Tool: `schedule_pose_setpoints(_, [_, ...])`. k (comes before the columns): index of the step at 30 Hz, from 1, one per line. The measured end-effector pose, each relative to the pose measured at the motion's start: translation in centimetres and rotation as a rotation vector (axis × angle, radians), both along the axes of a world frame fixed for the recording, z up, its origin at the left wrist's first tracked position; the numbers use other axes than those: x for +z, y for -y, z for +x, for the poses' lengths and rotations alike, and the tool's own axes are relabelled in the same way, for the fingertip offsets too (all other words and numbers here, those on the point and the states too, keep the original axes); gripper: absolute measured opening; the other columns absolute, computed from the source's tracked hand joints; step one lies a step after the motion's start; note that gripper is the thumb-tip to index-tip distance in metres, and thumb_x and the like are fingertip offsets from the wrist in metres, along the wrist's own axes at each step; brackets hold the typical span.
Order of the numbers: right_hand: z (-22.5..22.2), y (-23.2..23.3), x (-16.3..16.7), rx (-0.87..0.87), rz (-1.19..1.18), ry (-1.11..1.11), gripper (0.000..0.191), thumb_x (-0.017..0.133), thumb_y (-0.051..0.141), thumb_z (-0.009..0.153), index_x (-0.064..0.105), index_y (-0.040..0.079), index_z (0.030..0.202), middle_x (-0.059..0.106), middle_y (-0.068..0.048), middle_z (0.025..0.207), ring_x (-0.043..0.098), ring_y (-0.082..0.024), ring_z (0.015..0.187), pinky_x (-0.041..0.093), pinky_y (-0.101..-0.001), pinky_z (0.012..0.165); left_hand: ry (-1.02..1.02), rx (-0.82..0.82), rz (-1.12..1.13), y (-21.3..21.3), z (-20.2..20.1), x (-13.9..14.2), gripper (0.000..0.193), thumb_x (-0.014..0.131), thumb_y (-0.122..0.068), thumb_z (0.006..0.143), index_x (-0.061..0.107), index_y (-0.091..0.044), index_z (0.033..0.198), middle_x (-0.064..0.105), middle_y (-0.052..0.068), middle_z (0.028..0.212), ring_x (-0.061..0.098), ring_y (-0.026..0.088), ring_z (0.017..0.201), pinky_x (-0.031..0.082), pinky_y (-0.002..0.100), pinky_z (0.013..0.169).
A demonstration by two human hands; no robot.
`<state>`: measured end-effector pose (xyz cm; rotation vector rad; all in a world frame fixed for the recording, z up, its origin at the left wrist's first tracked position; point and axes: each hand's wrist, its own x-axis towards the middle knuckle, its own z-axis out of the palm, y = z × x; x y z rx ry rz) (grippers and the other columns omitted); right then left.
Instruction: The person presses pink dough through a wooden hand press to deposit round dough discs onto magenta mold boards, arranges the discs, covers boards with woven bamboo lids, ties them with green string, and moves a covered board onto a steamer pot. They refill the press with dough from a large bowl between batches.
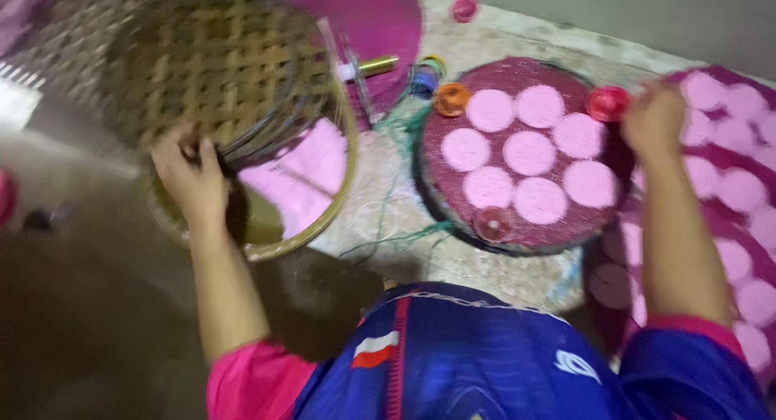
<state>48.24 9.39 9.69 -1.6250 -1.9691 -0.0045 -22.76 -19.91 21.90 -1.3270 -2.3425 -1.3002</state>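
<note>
While the view is blurred by motion, the layout reads clearly enough. Far left, the left hand [190, 177] has its grip clenched on the near rim of a woven bamboo tray [218, 64], tilted up off the floor [453, 266] and half covering a round bowl [323, 218] with a pink sheet inside. Just right of the bowl, loose green thread [396, 226] trails across the floor, with a small brass-coloured tube [376, 64] and a thread spool [424, 76] near the top.

Centre, a round dark-red mat [453, 113] carries seven pale pink discs [529, 153] laid close, not overlapping. An orange cap [451, 99] sits at its upper left edge, a clear red one [493, 223] at its near edge.

Right, the right hand [653, 121] is closed beside a red cap [606, 103] at the mat's upper right edge; whether it grasps the cap I cannot tell. Beyond it, a second mat [748, 185] of discs runs to the right edge.

Judgement: the tilted tray wants a firm rim hold and a level swing, kept clear of the discs.
</note>
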Motion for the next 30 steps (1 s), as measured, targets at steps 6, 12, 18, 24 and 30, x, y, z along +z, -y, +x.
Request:
schedule_pose_setpoints(6, [0.1, 2.2, -2.0, 0.265, 0.033, -0.427, 0.028, 0.055, 0.005, 0.114, 0.057, -0.004, 0.140, 0.063, -0.020, 0.132, 0.062, -0.031, 0.126, 0.050, -0.0426, 0.106, 0.287, 0.515, -0.378, -4.5, -14.5, -3.1, 0.089, 0.068, -0.046, 0.099, 0.019, 0.005, 0.153, 0.022, 0.036, 0.157, 0.024, 0.054, 0.145, 0.030, 0.059, 0.113])
schedule_pose_setpoints(12, [2.1, 5.8, -4.2, -0.063, -0.237, -0.478, 0.032, 0.051, 0.023, 0.121, 0.057, 0.007, 0.148, 0.064, -0.015, 0.114, 0.058, -0.019, 0.101, 0.049, -0.0383, 0.087, 0.371, 0.570, -0.444, -5.9, -16.3, -3.5, 0.083, 0.068, -0.045, 0.101, 0.030, 0.007, 0.153, 0.040, 0.027, 0.154, 0.046, 0.040, 0.140, 0.040, 0.045, 0.115])
schedule_pose_setpoints(18, [0.3, 9.5, -0.2, 0.082, -0.096, -0.485, 0.027, 0.057, 0.015, 0.119, 0.060, 0.001, 0.142, 0.058, -0.013, 0.121, 0.063, -0.016, 0.105, 0.055, -0.0311, 0.091, 0.987, 0.206, 0.607, -7.4, -13.4, 0.2, 0.054, 0.054, -0.012, 0.096, 0.037, -0.013, 0.147, 0.056, 0.014, 0.133, 0.065, 0.029, 0.113, 0.064, 0.044, 0.085])
schedule_pose_setpoints(24, [-7.9, 15.5, 8.9, 0.364, -0.144, -0.900, 0.037, 0.067, 0.018, 0.119, 0.054, -0.004, 0.146, 0.058, -0.012, 0.127, 0.062, -0.013, 0.103, 0.054, -0.0242, 0.091, 1.200, -0.559, 0.663, -7.3, -2.6, 3.4, 0.041, 0.053, -0.003, 0.107, 0.048, -0.005, 0.148, 0.069, 0.010, 0.132, 0.069, 0.021, 0.116, 0.063, 0.036, 0.086])
schedule_pose_setpoints(30, [-10.2, 20.3, 12.8, 0.538, -0.175, -1.412, 0.052, 0.055, 0.030, 0.115, 0.037, 0.005, 0.157, 0.062, -0.007, 0.135, 0.066, -0.015, 0.109, 0.056, -0.0291, 0.097, 1.280, -0.826, 0.412, -11.9, 17.4, -2.5, 0.050, 0.059, 0.003, 0.107, 0.050, -0.003, 0.156, 0.062, 0.006, 0.125, 0.061, 0.017, 0.106, 0.057, 0.032, 0.087])
